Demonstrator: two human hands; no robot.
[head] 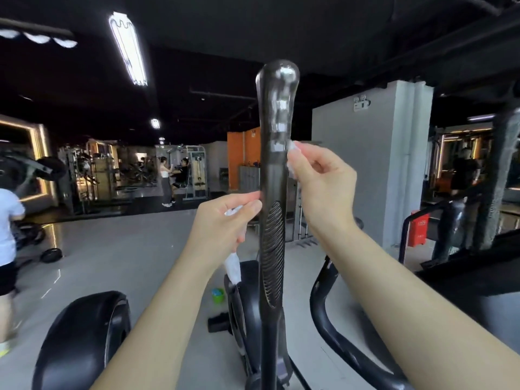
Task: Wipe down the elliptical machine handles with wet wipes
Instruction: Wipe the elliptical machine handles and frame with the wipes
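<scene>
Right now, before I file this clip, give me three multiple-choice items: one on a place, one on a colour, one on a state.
1. Along the handle, where is the right hand against the left hand?
A. higher
B. lower
C. level

2. What colour is the small tub on the floor?
A. red
B. green
C. white

3. What is the left hand doing?
A. hanging idle
B. pinching a white wipe
C. pressing flat on the handle

Answers:
1 A, the right hand sits nearer the handle's top.
2 B, its body is bright green.
3 B, thumb and finger pinch the wipe, its tail hanging below.
</scene>
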